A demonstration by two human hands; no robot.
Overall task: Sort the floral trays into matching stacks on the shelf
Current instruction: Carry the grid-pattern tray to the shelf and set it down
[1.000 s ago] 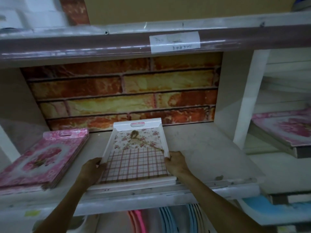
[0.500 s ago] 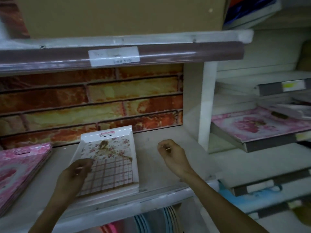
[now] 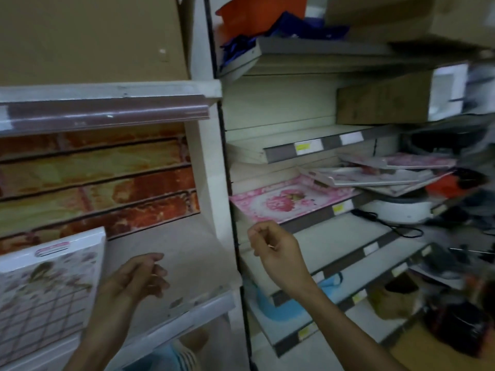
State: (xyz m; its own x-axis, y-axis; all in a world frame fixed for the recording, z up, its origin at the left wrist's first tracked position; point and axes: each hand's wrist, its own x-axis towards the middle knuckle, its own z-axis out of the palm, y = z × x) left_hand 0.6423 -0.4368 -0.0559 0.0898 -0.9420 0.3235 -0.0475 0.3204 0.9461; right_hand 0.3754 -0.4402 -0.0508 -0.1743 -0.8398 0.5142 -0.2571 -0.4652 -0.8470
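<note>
Hands [image 3: 139,274] [image 3: 276,247] loosely curled, empty; plaid tray [image 3: 48,295] left, pink tray [image 3: 289,202] beyond

Both forearms are bare, no sleeves, rings or watch that the blurred view reveals.

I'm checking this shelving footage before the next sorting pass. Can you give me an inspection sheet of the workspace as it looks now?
Surface: white shelf, bare at the right.
Job's things: plaid floral tray lies flat at the shelf's left; pink floral tray lies on the neighbouring shelf, with jumbled trays tilted behind it.
Clutter: white round appliance, blue items lower down, cardboard boxes above.
Grippers: left hand and right hand both hold nothing, fingers loosely curled.
Cables: black cord by the appliance.
Surroundings: brick-pattern back panel.
</note>
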